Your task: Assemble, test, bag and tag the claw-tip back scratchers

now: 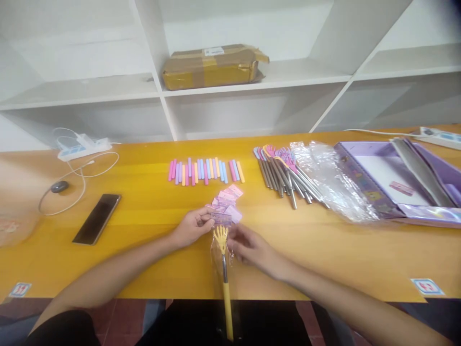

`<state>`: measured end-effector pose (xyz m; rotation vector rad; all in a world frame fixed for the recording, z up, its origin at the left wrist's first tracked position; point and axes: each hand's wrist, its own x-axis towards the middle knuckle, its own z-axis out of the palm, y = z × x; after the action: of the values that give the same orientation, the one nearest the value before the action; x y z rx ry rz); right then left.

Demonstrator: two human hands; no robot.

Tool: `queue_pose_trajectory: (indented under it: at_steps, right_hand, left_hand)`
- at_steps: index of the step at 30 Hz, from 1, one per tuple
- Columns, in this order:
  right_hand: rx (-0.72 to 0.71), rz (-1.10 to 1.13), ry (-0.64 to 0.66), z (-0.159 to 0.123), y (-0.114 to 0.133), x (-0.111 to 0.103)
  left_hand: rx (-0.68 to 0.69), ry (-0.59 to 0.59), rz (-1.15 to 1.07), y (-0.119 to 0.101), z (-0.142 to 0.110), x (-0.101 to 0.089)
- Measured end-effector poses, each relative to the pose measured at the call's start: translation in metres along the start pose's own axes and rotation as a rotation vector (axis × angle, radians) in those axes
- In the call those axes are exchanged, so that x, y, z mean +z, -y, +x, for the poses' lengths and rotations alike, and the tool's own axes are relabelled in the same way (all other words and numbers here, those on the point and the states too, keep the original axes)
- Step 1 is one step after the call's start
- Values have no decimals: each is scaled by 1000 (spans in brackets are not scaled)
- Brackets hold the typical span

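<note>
My left hand pinches a small printed card just above the head of a yellow back scratcher. The scratcher points away from me inside a clear plastic bag, its yellow handle reaching past the table's front edge. Beside the scratcher's head, the fingers of my right hand are closed at the bag's right edge. More pink and purple cards lie in a loose pile just beyond my hands.
Coloured handle tubes lie in a row behind the cards. To the right are a heap of back scratchers, clear bags and a purple box. A phone, a cable and a power strip sit left.
</note>
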<state>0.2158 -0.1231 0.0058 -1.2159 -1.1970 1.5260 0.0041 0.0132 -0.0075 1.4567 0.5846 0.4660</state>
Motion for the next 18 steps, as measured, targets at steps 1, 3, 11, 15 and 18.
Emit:
queue_pose_trajectory:
  at_steps: [1,3,11,15,18]
  right_hand:
    - [25,3,10,-9,-3,9]
    - [16,-27,8,-25,-9,26]
    - [-119,-160,-193,-50,14,-9]
    - [-163,-484,-752,-70,84,-125]
    - [-69,-694,-1257,-81,142,-228]
  left_hand:
    - [10,8,-11,0,0,1]
    - [44,33,-50,-1,-1,1]
    - [202,134,-256,3,1,-3]
    - [210,100,-248,7,5,-7]
    - [178,83,-249,10,7,-10]
